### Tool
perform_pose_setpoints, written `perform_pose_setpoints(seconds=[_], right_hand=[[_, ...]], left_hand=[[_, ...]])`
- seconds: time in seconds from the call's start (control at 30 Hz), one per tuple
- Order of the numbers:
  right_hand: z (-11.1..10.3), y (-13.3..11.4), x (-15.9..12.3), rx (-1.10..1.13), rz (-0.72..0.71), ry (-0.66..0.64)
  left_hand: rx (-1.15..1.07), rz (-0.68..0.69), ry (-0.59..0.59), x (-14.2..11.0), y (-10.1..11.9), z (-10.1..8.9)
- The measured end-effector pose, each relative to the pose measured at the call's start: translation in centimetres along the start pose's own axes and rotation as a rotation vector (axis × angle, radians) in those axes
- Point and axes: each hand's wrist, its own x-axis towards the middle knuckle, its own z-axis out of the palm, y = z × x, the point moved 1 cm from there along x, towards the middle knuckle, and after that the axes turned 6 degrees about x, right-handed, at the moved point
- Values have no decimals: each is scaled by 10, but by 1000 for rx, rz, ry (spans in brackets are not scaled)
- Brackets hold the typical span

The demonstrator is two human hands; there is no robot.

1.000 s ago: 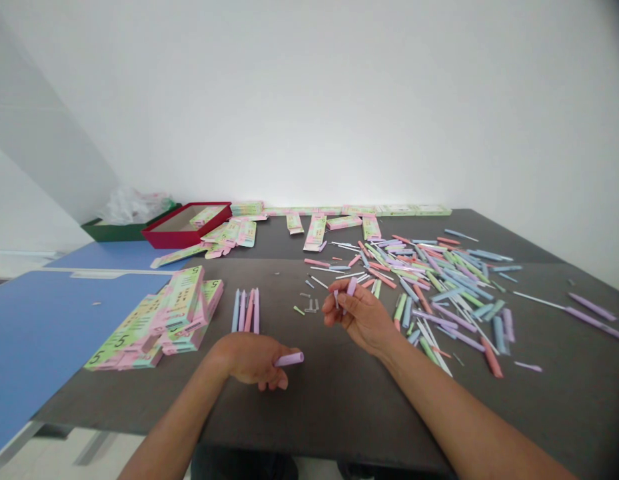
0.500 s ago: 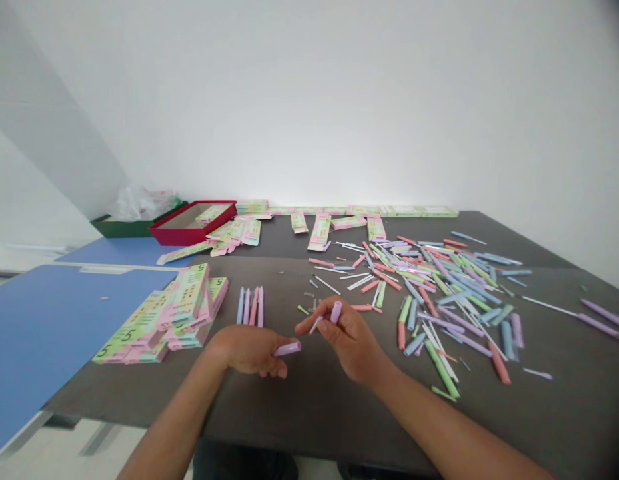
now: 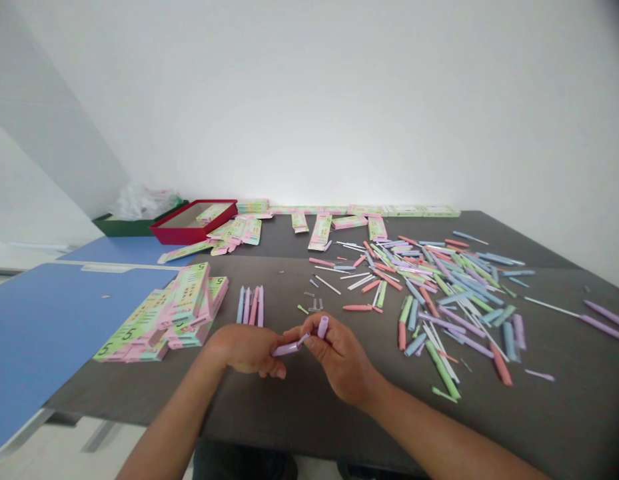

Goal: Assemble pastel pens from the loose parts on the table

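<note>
My left hand (image 3: pixel 246 350) rests on the dark table (image 3: pixel 319 407) with its fingers closed round a purple pen barrel (image 3: pixel 285 349) that points right. My right hand (image 3: pixel 339 357) is closed too. It pinches a thin white refill (image 3: pixel 303 340) whose tip meets the barrel's open end, and it also grips a short purple pen piece (image 3: pixel 322 326) that sticks up between its fingers. The two hands almost touch near the table's front edge.
Several finished pastel pens (image 3: pixel 250 305) lie side by side just beyond my left hand. A stack of flat pink-green cartons (image 3: pixel 166 313) sits to the left. A wide scatter of pen parts (image 3: pixel 439 287) covers the right half. A red box (image 3: pixel 192 222) stands far left.
My right hand came back from the scatter of parts toward my left hand, carrying the white refill and the purple piece. The refill's tip now meets the barrel.
</note>
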Motion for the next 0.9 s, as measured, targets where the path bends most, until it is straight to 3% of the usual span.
perform_pose_setpoints(seconds=[0.2, 0.4, 0.5, 0.7, 0.9], right_hand=[[-3, 4, 1, -140, -33, -59], [-6, 3, -2, -452, -108, -119], [-5, 3, -2, -501, -111, -149], [-8, 3, -1, -400, -68, -167], [-13, 6, 3, 16, 92, -128]], left_hand=[[4, -48, 0, 1, -3, 0], [-45, -21, -5, -2, -1, 0], [-60, 5, -12, -2, 1, 0], [-67, 6, -4, -3, -1, 2], [-73, 25, -1, -5, -1, 1]])
